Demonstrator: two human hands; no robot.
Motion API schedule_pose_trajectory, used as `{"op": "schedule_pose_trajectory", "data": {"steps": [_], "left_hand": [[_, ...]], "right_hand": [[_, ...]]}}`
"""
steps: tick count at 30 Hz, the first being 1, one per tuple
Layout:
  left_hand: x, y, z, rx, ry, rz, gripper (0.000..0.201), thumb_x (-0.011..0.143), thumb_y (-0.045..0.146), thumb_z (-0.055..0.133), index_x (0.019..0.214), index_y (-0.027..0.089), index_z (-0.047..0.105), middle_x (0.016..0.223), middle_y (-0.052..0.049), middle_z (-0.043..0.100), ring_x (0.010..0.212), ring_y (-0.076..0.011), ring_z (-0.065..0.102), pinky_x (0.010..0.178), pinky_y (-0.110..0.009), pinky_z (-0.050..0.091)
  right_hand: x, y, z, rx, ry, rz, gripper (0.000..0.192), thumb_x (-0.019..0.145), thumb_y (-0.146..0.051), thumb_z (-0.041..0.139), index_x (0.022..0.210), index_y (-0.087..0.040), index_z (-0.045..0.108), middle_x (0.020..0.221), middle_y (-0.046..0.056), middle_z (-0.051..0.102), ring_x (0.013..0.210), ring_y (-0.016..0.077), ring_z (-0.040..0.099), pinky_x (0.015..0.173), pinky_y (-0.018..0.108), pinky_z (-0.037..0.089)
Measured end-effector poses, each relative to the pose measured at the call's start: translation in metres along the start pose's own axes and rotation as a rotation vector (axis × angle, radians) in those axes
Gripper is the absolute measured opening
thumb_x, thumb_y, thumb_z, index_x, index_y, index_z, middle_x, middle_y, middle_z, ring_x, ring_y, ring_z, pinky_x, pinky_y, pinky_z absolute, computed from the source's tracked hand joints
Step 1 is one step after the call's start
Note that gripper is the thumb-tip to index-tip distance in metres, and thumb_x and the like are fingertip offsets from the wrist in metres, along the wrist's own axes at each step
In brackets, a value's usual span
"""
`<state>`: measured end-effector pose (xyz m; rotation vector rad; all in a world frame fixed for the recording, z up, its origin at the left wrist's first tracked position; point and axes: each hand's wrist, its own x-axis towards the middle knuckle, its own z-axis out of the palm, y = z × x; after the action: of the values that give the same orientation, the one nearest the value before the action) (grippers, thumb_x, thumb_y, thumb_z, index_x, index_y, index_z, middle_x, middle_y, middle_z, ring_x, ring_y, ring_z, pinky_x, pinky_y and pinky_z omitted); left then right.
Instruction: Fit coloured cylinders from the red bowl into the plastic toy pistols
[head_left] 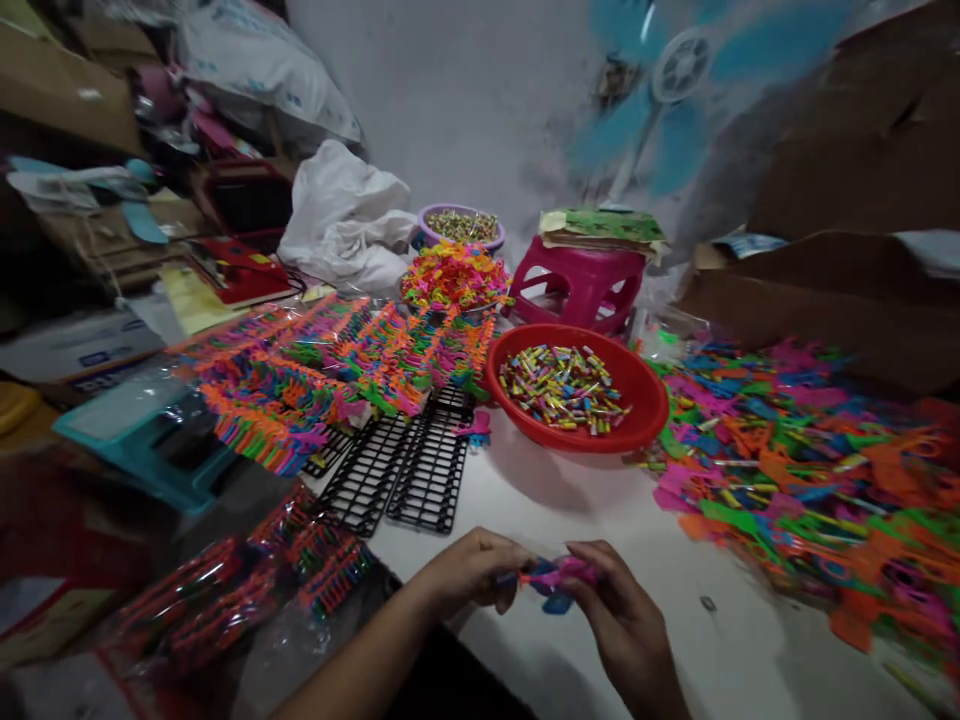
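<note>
Both hands are pinching one small pink and blue plastic toy (556, 578) between them: the left hand (471, 572) is gripping its near end, the right hand (619, 610) is closing fingertips over the other end, seemingly steadying it for fitting parts together. Just beyond the fingers the white tabletop (540, 500) is lying bare. Farther out, a red bowl (645, 400) of small coloured tubes is sitting within reach, black grid racks (405, 470) are carrying rows of finished pieces to the left, and a loose heap of coloured parts (810, 460) is crowding the right.
</note>
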<state>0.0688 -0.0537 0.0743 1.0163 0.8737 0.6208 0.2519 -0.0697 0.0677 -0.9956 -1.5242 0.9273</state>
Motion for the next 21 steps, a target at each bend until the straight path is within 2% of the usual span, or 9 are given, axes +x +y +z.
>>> {"op": "schedule_pose_trajectory", "data": {"steps": [3,5,7,9,12,16,21], "left_hand": [[-0.003,-0.001,-0.003,0.009,0.070,0.122,0.047,0.056,0.045,0.068,0.094,0.016,0.067,0.055,0.001,0.056,0.042,-0.0064,0.037,0.040,-0.018,0.025],[-0.005,-0.003,-0.002,0.084,0.192,0.183,0.043,0.051,0.035,0.075,0.090,0.019,0.069,0.067,-0.001,0.060,0.047,-0.0074,0.041,0.041,-0.019,0.031],[-0.006,-0.004,0.000,0.149,0.329,0.206,0.029,0.056,0.031,0.072,0.083,0.020,0.071,0.065,-0.001,0.059,0.044,-0.0070,0.041,0.040,-0.019,0.033],[-0.009,-0.004,0.002,0.214,0.414,0.253,0.020,0.062,0.029,0.069,0.080,0.021,0.071,0.061,0.000,0.059,0.042,-0.0073,0.043,0.039,-0.019,0.035],[-0.016,0.000,0.005,0.359,0.434,0.388,0.015,0.066,0.024,0.066,0.080,0.025,0.071,0.070,-0.003,0.065,0.050,-0.0114,0.053,0.047,-0.022,0.043],[-0.025,0.009,0.010,0.511,0.410,0.582,0.022,0.066,0.015,0.066,0.083,0.029,0.071,0.076,-0.004,0.070,0.071,-0.0184,0.063,0.066,-0.027,0.049],[-0.031,0.013,0.015,0.579,0.401,0.745,0.030,0.066,0.009,0.065,0.088,0.030,0.069,0.080,-0.003,0.071,0.075,-0.0190,0.064,0.068,-0.028,0.051]], "right_hand": [[-0.005,-0.004,0.009,0.012,0.089,0.051,0.014,0.077,-0.021,0.057,0.091,-0.023,0.061,0.080,0.003,0.054,0.073,0.0158,0.058,0.060,0.027,0.052],[-0.006,-0.007,0.013,-0.059,0.110,0.042,0.016,0.078,-0.020,0.056,0.092,-0.022,0.061,0.081,0.003,0.054,0.075,0.0157,0.057,0.062,0.028,0.051],[-0.006,-0.011,0.014,-0.134,0.119,-0.022,0.018,0.077,-0.017,0.056,0.094,-0.023,0.061,0.080,0.003,0.055,0.073,0.0149,0.057,0.062,0.028,0.050],[-0.006,-0.015,0.015,-0.183,0.115,-0.107,0.022,0.076,-0.014,0.057,0.095,-0.023,0.060,0.079,0.003,0.057,0.072,0.0144,0.056,0.062,0.027,0.049],[-0.007,-0.024,0.015,-0.206,0.063,-0.192,0.030,0.073,-0.010,0.059,0.101,-0.024,0.058,0.085,0.005,0.060,0.077,0.0162,0.057,0.066,0.029,0.050],[-0.010,-0.034,0.015,-0.212,-0.022,-0.246,0.041,0.073,-0.007,0.059,0.109,-0.025,0.053,0.093,0.006,0.062,0.085,0.0182,0.057,0.072,0.032,0.050],[-0.011,-0.043,0.012,-0.207,-0.020,-0.241,0.039,0.074,-0.009,0.059,0.110,-0.024,0.055,0.092,0.005,0.064,0.083,0.0183,0.058,0.073,0.032,0.049]]}}
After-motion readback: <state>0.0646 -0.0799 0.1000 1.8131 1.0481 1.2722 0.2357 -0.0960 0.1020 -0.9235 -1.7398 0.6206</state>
